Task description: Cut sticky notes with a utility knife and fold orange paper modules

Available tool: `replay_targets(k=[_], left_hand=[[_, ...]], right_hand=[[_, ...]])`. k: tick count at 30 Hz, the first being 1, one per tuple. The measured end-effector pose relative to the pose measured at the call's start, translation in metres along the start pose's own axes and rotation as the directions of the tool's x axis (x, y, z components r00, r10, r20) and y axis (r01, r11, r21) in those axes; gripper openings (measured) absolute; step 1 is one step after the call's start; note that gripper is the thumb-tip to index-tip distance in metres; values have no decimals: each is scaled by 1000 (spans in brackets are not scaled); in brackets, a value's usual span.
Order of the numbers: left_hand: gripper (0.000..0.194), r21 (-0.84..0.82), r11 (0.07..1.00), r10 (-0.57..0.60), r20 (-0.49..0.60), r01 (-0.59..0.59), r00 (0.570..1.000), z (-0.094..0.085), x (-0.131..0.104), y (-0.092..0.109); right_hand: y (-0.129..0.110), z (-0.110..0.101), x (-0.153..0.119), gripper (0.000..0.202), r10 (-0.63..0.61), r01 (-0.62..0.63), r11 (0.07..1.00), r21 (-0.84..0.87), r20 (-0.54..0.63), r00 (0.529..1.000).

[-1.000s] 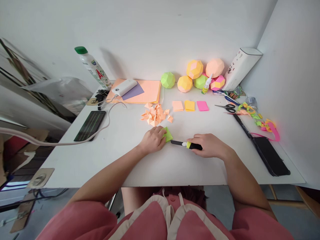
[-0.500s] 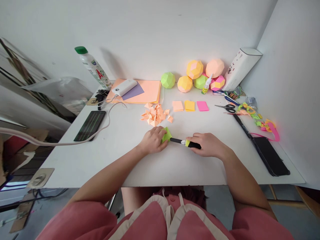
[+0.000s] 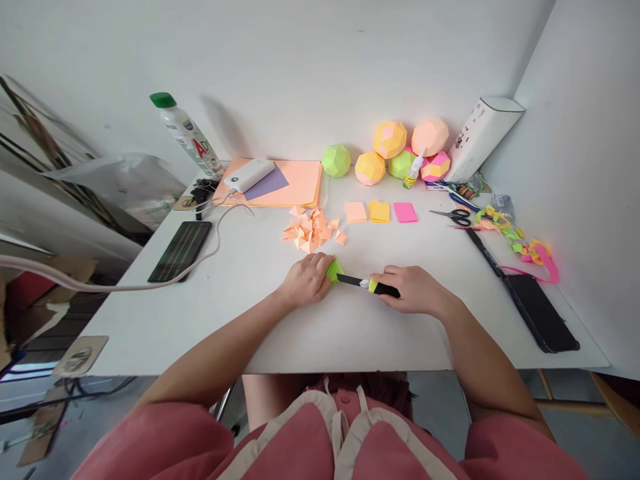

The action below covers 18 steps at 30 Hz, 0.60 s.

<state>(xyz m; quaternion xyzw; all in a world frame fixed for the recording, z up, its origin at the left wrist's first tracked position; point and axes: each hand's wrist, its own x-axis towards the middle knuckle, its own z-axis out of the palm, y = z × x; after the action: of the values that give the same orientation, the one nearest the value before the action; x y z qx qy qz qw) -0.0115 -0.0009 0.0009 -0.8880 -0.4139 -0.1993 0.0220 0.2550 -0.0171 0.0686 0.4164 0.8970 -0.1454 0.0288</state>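
Left hand: this hand [image 3: 307, 279] is closed on the green paper, fingers curled over its 9 o'clock side.
Green paper: the small folded piece [image 3: 335, 270] is near the middle of the table [image 3: 240, 293], partly hidden by those fingers.
Right hand: at the paper's 3 o'clock, this hand [image 3: 415, 289] grips the knife by its black and yellow handle.
Knife: the cutter [image 3: 371, 285] points its dark blade toward 9 o'clock, tip at the green paper's edge; I cannot tell whether it is inside the fold.
Orange pieces: from the green paper, a loose heap [image 3: 310, 230] lies at 11 o'clock.
Paper stacks: peach [image 3: 356, 213], yellow [image 3: 379, 212] and pink [image 3: 405, 212] lie in a row between 1 and 2 o'clock.
Paper balls: a green one [image 3: 337, 161] is at 12, others [image 3: 390, 139] clustered at 1.
Scissors: the pair [image 3: 460, 215] lies at 2 o'clock.
Phone: a dark one [image 3: 181, 252] lies at 9 o'clock.
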Motion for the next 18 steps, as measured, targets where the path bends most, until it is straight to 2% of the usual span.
replay_targets(k=[3,6,10,14,18], left_hand=[[44,21,1000,14,-12,-14,1000,0,0,0],[45,67,997,45,-17,-43,999,1,0,-1],[36,105,994,36,10,-37,999,1,0,-1],[23,39,999,23,-4,-23,1000,1,1,-1],[21,-14,999,29,-34,-30,999,0,1,-1]], right_hand=[[1,-3,-2,42,-15,14,1000,21,25,1000],[1,-6,-4,42,-35,34,999,33,37,999],[0,-7,-4,41,-49,48,998,41,23,999],[0,-6,-4,43,-29,28,999,34,15,999],[0,-7,-4,43,-12,11,1000,24,31,999]])
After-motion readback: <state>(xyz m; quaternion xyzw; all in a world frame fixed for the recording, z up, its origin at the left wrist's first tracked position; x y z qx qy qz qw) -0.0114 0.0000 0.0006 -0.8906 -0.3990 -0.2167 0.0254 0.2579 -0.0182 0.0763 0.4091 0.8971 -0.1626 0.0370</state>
